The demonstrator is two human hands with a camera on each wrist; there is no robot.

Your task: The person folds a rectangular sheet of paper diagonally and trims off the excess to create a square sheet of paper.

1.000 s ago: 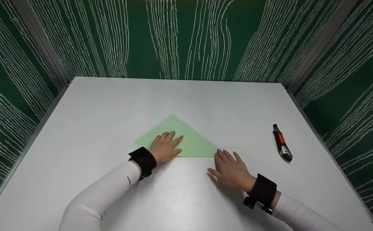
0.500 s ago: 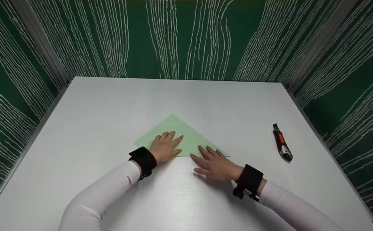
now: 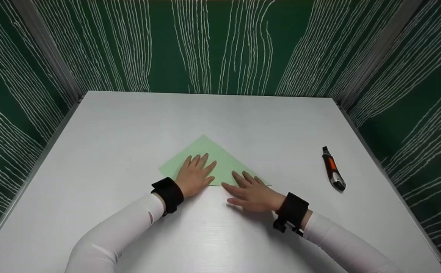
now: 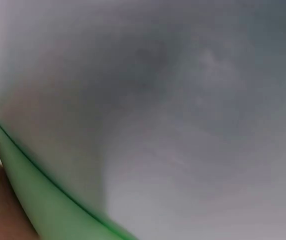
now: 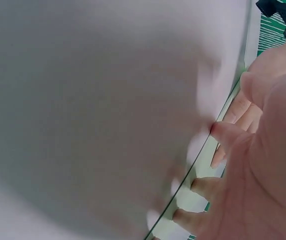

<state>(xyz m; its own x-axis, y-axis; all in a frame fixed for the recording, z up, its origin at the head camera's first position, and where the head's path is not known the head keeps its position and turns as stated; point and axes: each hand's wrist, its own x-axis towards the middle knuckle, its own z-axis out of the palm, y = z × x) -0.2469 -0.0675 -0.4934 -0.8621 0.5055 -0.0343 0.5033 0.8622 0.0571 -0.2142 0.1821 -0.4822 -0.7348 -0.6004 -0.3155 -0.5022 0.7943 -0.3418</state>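
A light green sheet of paper (image 3: 224, 161), folded into a triangle, lies flat with its point away from me and its long edge towards me. On its left half rests my left hand (image 3: 194, 176), fingers spread and straight. My right hand (image 3: 256, 195) lies across the long edge at the right, its fingertips on the paper and its thumb over the table. In the left wrist view, the green paper (image 4: 48, 200) and part of the hand show at the lower left. The right wrist view shows my right fingers touching along the paper's edge (image 5: 203, 167).
A utility knife (image 3: 333, 168) in black, orange and silver lies on the right of the white table (image 3: 137, 121). Green walls (image 3: 167, 45) with white wavy lines stand at the back and both sides. Each wrist wears a black band (image 3: 169, 195).
My right hand has moved left from the paper's right corner onto its long edge, and that corner is uncovered. My left hand stays nearly in place, with its fingers slightly straighter.
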